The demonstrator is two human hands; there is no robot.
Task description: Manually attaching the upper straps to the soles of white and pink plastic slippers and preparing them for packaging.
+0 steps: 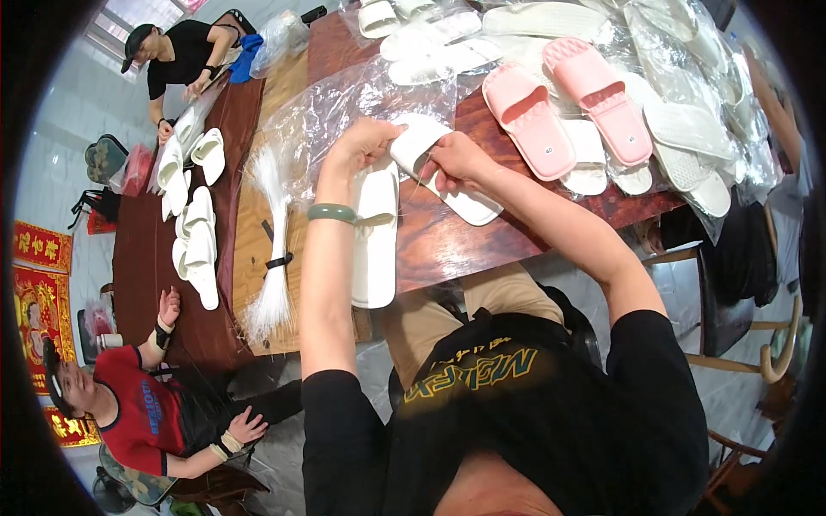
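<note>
A white slipper (471, 205) lies tilted on the reddish-brown tabletop before me, its strap toward the far left. With fingers pinched together, my left hand (360, 142) grips this slipper's strap end. Bent fingers of my right hand (458, 161) close at the strap's opening on the same slipper. Something thin like a strand seems to show below those fingertips, too fine to make out. Just under my left hand, a second white slipper (373, 262) lies with its heel toward me. Crumpled clear plastic (301, 129) spreads beside and beyond my left hand.
Two pink slippers (527, 120) rest on white ones at the right, near bagged white slippers (688, 129). A tied bundle of white strands (274, 206) lies left. Further left are more white slippers (200, 249) and two people, one handling slippers (176, 159).
</note>
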